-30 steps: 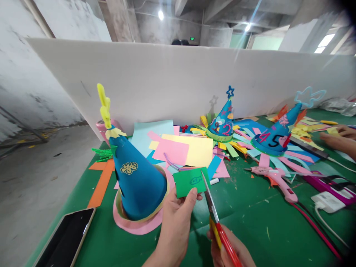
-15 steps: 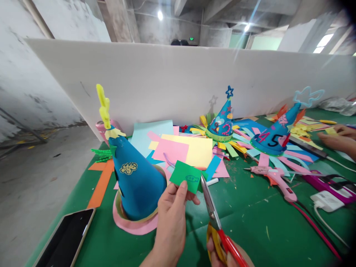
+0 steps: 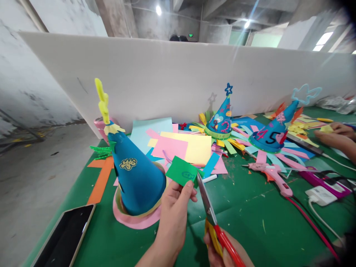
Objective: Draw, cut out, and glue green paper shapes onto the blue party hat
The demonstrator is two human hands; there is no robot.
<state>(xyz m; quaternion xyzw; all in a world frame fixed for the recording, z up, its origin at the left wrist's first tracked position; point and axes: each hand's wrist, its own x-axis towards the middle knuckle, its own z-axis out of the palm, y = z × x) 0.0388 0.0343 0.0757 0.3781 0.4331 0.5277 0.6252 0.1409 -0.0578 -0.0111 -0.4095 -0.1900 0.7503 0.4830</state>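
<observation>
My left hand (image 3: 178,207) pinches a green piece of paper (image 3: 177,167) between thumb and fingers. A small fish outline is drawn near the paper's lower right side. My right hand (image 3: 225,248) is closed around the red and yellow handles of a pair of scissors (image 3: 206,200), whose blade tips are at the paper's right edge. Left of my hands stands a blue paper cone hat (image 3: 141,181) with a pink brim, a yellow cloud-like shape on its side and a yellow fuzzy topper.
Paper sheets (image 3: 194,148) lie behind my hands. Two decorated cone hats (image 3: 219,122) stand further back. To the right are a pink glue gun (image 3: 274,172) and a purple power strip (image 3: 322,180); a phone (image 3: 65,235) lies front left. Another person's hands (image 3: 339,133) hold yellow paper at far right.
The green paper has turned slightly and shifted left in my left hand. The scissors have moved a little left with it, their tips still at its right edge. The view has shifted slightly.
</observation>
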